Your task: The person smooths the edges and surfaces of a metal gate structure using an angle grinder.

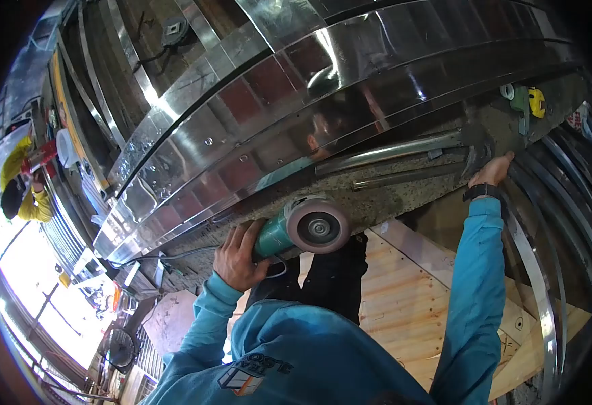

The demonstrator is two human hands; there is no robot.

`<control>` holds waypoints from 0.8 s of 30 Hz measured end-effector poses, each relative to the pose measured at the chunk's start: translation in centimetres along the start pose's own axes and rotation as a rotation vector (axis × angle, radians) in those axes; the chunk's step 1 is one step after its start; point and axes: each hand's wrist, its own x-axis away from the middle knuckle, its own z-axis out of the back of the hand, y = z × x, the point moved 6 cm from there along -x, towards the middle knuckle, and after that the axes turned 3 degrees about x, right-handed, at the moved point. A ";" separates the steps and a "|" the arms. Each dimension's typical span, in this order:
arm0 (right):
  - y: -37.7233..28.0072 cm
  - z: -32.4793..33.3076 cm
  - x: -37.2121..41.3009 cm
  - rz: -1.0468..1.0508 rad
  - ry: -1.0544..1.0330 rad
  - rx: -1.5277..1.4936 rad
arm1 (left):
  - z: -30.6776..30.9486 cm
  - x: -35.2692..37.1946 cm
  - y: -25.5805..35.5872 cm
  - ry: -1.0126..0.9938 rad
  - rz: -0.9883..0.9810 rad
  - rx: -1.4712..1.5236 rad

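**Gripping a grinder at the bench edge**

A grinder [279, 233] with a teal body is held in the left hand [240, 258], whose fingers are wrapped tightly round the body from below. Its round disc [318, 226] is turned towards the camera and is seen just at the near edge of the speckled bench [383, 201]; whether the disc touches that edge cannot be told. A dark cable [167, 255] is seen trailing off to the left from behind that hand.

The right hand [492, 171] is stretched well away to the right, a dark watch [483, 192] worn at the wrist. Its fingers are kept together and laid against the far corner of the bench, close to the end of a steel tube [390, 152]. Whether anything is pinched there cannot be told. A thinner rod [410, 176] is laid on the bench just beside the tube and roughly parallel to it.

Above the tube, the bench is covered by broad curved bands of shiny sheet metal [269, 101]. A yellow tape measure [536, 102] and a small roll of tape [507, 90] are found near the bench's far right end. Pale wooden boards [404, 297] are seen below the bench, and thin metal hoops [546, 310] are leaned at the right. A person in a yellow top [20, 182] is seen far off to the left.
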 end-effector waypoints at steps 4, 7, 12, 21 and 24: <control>-0.1 -0.1 0.5 0.001 -0.010 -0.009 | 0.0 -0.3 0.5 0.050 -0.017 0.010; -0.9 -0.6 2.7 -0.011 -0.006 0.022 | 0.0 -0.8 1.2 0.100 -0.022 0.011; -0.7 -0.4 2.9 -0.081 0.026 0.067 | -0.1 -2.0 2.5 0.109 0.004 0.004; -1.1 -0.6 3.6 -0.056 0.003 0.041 | -0.5 -1.8 2.2 0.067 0.014 -0.025; -1.2 -0.5 3.6 -0.084 0.008 0.035 | -0.5 -1.9 2.1 0.059 0.030 -0.015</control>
